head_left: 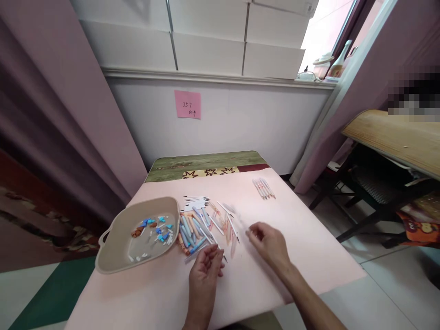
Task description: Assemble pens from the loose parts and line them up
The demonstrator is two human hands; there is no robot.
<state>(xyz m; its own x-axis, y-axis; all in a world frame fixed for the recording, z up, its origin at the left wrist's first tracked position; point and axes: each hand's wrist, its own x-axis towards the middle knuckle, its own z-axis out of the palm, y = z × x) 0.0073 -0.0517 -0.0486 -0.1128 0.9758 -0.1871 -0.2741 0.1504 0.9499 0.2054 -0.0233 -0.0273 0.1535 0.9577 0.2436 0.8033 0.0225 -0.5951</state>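
Observation:
My left hand (pixel 205 268) is closed with curled fingers at the near edge of a pile of pen parts. A white pen refill (pixel 220 250) with a dark tip passes by its fingertips; whether they grip it I cannot tell. My right hand (pixel 270 243) pinches the end of a clear pen barrel (pixel 242 222), smeared by motion, above the pink table cover. Between and beyond the hands lie blue and orange barrel pieces (pixel 192 229), clear pinkish barrels (pixel 227 227) and loose refills. A bundle of white refills (pixel 195 203) lies behind the pile.
A beige basin (pixel 113 261) at left holds small blue, brown and white pieces. Several pens (pixel 264 188) lie in a row at back right. The pink table cover (pixel 302 256) leaves a green patterned strip (pixel 206 160) bare. A wooden desk (pixel 395 137) stands at right.

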